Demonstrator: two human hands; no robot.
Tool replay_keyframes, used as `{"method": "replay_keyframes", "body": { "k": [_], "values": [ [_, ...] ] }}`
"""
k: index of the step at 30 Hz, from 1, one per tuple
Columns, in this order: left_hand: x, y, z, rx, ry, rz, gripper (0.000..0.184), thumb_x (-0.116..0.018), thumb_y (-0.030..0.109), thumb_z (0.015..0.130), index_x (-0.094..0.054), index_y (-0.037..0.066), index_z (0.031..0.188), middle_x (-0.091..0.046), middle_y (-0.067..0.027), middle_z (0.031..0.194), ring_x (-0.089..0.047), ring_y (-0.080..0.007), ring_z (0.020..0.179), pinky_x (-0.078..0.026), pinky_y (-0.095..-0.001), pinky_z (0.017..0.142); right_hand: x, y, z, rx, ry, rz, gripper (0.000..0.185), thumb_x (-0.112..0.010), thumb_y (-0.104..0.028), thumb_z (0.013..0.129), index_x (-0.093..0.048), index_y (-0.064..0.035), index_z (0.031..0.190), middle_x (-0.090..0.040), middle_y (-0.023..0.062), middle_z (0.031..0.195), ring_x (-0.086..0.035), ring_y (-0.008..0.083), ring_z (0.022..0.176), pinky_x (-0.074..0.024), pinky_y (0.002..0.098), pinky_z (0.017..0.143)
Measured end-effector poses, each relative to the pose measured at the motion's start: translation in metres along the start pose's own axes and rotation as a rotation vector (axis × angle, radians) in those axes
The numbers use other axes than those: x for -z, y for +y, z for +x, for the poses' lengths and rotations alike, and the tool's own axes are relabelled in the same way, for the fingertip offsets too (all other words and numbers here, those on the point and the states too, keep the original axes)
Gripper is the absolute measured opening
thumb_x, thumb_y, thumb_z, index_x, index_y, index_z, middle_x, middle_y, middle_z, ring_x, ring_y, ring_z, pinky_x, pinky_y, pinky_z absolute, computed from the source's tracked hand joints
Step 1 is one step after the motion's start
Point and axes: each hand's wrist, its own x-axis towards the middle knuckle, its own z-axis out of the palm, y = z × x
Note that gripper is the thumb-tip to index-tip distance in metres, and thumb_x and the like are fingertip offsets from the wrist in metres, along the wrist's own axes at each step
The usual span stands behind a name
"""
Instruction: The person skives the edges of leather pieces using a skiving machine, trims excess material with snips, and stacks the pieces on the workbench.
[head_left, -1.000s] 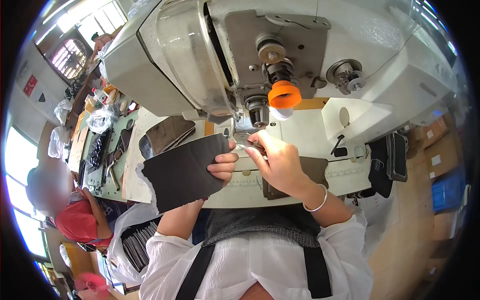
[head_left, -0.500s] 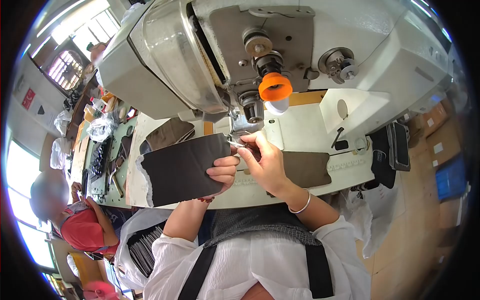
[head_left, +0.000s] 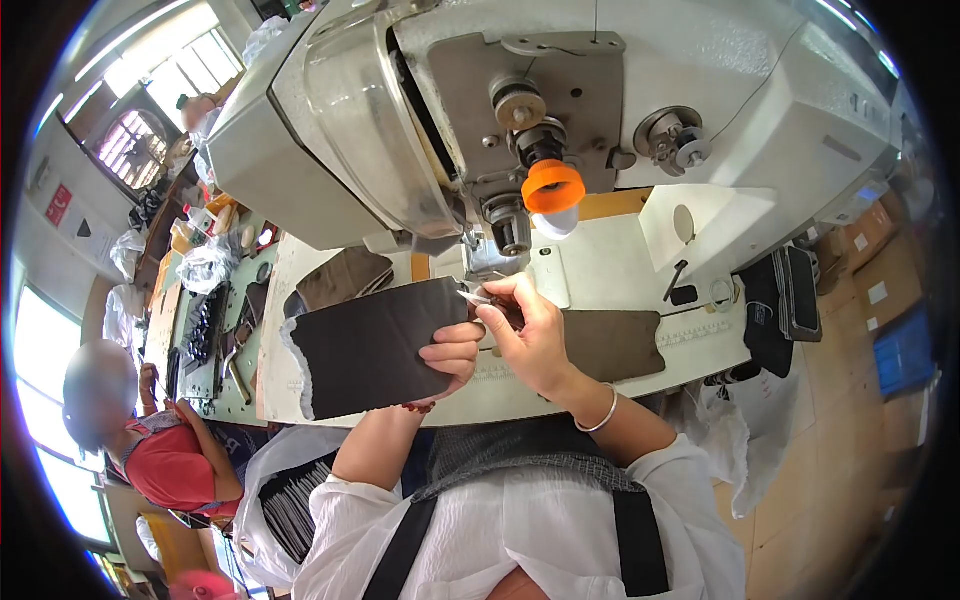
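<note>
My left hand (head_left: 453,357) is closed on the right edge of a dark panel (head_left: 375,350), which looks like leather or coated fabric. A ragged white border runs down the panel's far left side. In my right hand (head_left: 530,335), thumb and fingers pinch small thread snips (head_left: 472,297), whose pale pointed blades reach the panel's upper right corner. Their handle is mostly hidden by my fingers. Both hands are just in front of the sewing machine's needle area (head_left: 490,258). A brown panel (head_left: 610,343) lies flat behind my right wrist, and folded brown pieces (head_left: 343,278) lie beyond the dark panel.
The sewing machine head (head_left: 560,90) overhangs my hands, with an orange-rimmed lamp (head_left: 553,187) low over the table. A cluttered green bench (head_left: 215,375) and a person in red (head_left: 175,460) are at left. Dark straps (head_left: 795,295) hang at the table's right end.
The view has shifted slightly. The dark panel and the snips' blades sit a little lower in view; both hands keep their grips.
</note>
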Motion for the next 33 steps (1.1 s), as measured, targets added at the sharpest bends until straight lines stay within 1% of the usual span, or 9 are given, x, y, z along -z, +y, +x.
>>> {"method": "replay_keyframes", "body": {
  "k": [10, 13, 14, 16, 18, 21, 24, 29, 33],
  "values": [
    [-0.007, 0.009, -0.004, -0.003, 0.017, 0.165, 0.031, -0.051, 0.021, 0.1, -0.052, -0.005, 0.118, -0.046, -0.003, 0.077, -0.046, -0.0123, 0.056, -0.043, -0.0246, 0.053, 0.02, -0.025, 0.01, 0.138, -0.137, -0.021, 0.017, -0.073, -0.011, 0.089, -0.064, -0.0015, 0.101, -0.071, 0.0102, 0.083, -0.07, 0.0181, 0.07, -0.053, 0.0289, 0.063],
    [-0.021, 0.012, -0.009, -0.386, 0.391, 0.878, 0.036, -0.048, 0.027, 0.105, -0.053, -0.005, 0.12, -0.049, -0.0033, 0.071, -0.049, -0.0149, 0.054, -0.04, -0.0245, 0.05, 0.032, -0.045, 0.031, 0.158, -0.179, -0.188, 0.021, -0.072, -0.007, 0.088, -0.068, -0.0021, 0.108, -0.068, 0.0077, 0.077, -0.063, 0.0158, 0.061, -0.0521, 0.0271, 0.061],
    [-0.03, 0.023, -0.011, -0.363, 0.434, 1.185, 0.029, -0.057, 0.018, 0.103, -0.059, -0.005, 0.121, -0.057, 0.0007, 0.075, -0.053, -0.0103, 0.061, -0.045, -0.024, 0.055, 0.035, -0.042, 0.039, 0.163, -0.191, -0.192, 0.021, -0.072, -0.007, 0.088, -0.068, -0.0021, 0.108, -0.068, 0.0077, 0.077, -0.063, 0.0158, 0.061, -0.0521, 0.0271, 0.061],
    [-0.041, 0.014, 0.002, -0.737, 0.791, 1.464, 0.029, -0.069, 0.018, 0.097, -0.065, -0.005, 0.114, -0.068, -0.0014, 0.084, -0.062, -0.0103, 0.071, -0.051, -0.025, 0.063, 0.039, -0.028, 0.053, 0.192, -0.409, -0.127, 0.034, -0.069, 0.0, 0.088, -0.066, -0.0036, 0.121, -0.064, 0.0069, 0.086, -0.054, 0.0093, 0.066, -0.0449, 0.0241, 0.059],
    [-0.047, 0.019, -0.001, -0.812, 0.713, 1.564, 0.025, -0.075, 0.017, 0.092, -0.07, -0.006, 0.103, -0.072, -0.0035, 0.095, -0.065, -0.0097, 0.081, -0.054, -0.0261, 0.071, 0.037, -0.024, 0.06, 0.252, -0.441, -0.208, 0.04, -0.067, 0.001, 0.088, -0.065, -0.0072, 0.127, -0.068, 0.009, 0.095, -0.062, 0.0126, 0.069, -0.0495, 0.027, 0.061],
    [-0.053, 0.015, 0.001, -0.961, 0.661, 2.113, 0.018, -0.074, 0.014, 0.09, -0.071, -0.003, 0.096, -0.071, -0.0007, 0.083, -0.062, -0.0067, 0.075, -0.051, -0.0255, 0.067, 0.03, -0.037, 0.065, 0.388, -0.469, -0.533, 0.036, -0.065, -0.002, 0.089, -0.064, -0.0069, 0.125, -0.07, 0.0113, 0.095, -0.069, 0.0265, 0.079, -0.0553, 0.0343, 0.064],
    [-0.051, 0.011, 0.002, -1.093, 0.654, 2.335, 0.014, -0.074, 0.01, 0.087, -0.069, -0.002, 0.092, -0.067, -0.0044, 0.072, -0.058, -0.0064, 0.066, -0.048, -0.0266, 0.061, 0.021, -0.048, 0.067, 0.411, -0.445, -0.682, 0.029, -0.066, -0.006, 0.09, -0.064, -0.0063, 0.119, -0.068, 0.0107, 0.093, -0.069, 0.0282, 0.08, -0.0563, 0.036, 0.065],
    [-0.054, 0.014, 0.004, -1.201, 0.596, 2.444, 0.011, -0.072, 0.004, 0.087, -0.066, -0.004, 0.089, -0.062, -0.0085, 0.07, -0.053, -0.0098, 0.065, -0.046, -0.0267, 0.062, 0.013, -0.049, 0.07, 0.394, -0.453, -0.756, 0.019, -0.075, -0.016, 0.086, -0.062, -0.0069, 0.096, -0.065, 0.0087, 0.076, -0.065, 0.0288, 0.071, -0.0532, 0.0393, 0.06],
    [-0.055, 0.021, 0.014, -1.117, 0.581, 2.358, 0.013, -0.075, 0.009, 0.087, -0.07, -0.001, 0.093, -0.07, -0.0116, 0.075, -0.065, -0.0151, 0.065, -0.05, -0.0297, 0.061, 0.011, -0.045, 0.073, 0.596, -0.343, -0.747, 0.018, -0.077, -0.014, 0.082, -0.059, -0.0092, 0.085, -0.06, 0.0047, 0.066, -0.061, 0.0244, 0.063, -0.047, 0.0366, 0.053]
  ]
}}
